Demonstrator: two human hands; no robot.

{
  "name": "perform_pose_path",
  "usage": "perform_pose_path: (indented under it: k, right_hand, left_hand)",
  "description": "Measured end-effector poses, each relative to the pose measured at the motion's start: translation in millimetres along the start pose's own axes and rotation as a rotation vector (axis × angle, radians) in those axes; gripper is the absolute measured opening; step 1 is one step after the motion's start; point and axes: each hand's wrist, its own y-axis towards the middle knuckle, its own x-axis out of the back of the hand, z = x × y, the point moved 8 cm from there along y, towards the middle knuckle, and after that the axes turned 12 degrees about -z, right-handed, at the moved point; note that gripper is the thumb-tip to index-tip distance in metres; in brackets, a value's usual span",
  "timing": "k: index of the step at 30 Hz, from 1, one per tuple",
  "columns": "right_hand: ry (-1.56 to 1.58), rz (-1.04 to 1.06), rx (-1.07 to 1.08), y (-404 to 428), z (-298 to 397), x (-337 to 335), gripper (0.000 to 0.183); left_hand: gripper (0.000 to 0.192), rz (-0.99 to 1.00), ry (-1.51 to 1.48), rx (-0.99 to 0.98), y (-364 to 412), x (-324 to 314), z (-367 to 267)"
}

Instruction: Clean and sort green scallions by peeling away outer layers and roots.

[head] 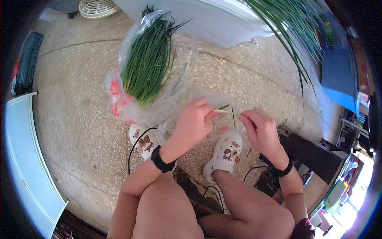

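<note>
A single thin spring onion stalk (226, 112) stretches between my two hands above a crumpled clear plastic bag. Its white end is pinched by my left hand (197, 121), and the greener part by my right hand (259, 127). A large bunch of green spring onions or similar greens (149, 59) lies beyond my left hand, partly inside the clear plastic bag (115, 98) with red print. At the upper right, more long green leaves (286, 27) hang over the edge of a white surface.
Both feet, in white clogs (223, 152), rest on the speckled floor (80, 119). Black cables (129, 155) run by my legs. A white cabinet or appliance (191, 21) stands ahead, a pale basket-like object (98, 7) at the upper left, a white panel (32, 161) at the left and dark wooden furniture (310, 152) at the right.
</note>
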Motion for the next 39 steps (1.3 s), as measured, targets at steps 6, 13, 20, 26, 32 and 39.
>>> perform_pose_path:
  k: [6,13,20,26,32,39]
  right_hand:
    - [0.031,0.085,0.099,7,-21,-5,0.005]
    - [0.162,0.274,-0.044,4,-64,-19,0.005]
    - [-0.062,0.211,0.019,4,-51,27,0.006]
    - [-0.267,0.141,-0.040,11,-21,130,0.009]
    - [-0.656,-0.162,0.110,76,20,256,0.006]
    - [-0.611,-0.357,0.662,257,151,176,0.016]
  left_hand:
    - [0.005,0.156,-0.248,0.135,-3,-5,2]
    - [0.007,0.233,-0.574,0.221,-9,-16,-2]
    - [0.012,0.312,-0.072,0.148,-17,-16,13]
    - [0.017,0.549,0.168,0.221,-39,-28,36]
    - [0.018,0.387,0.161,0.175,-27,-12,27]
    - [0.015,0.434,0.192,0.068,-34,-7,27]
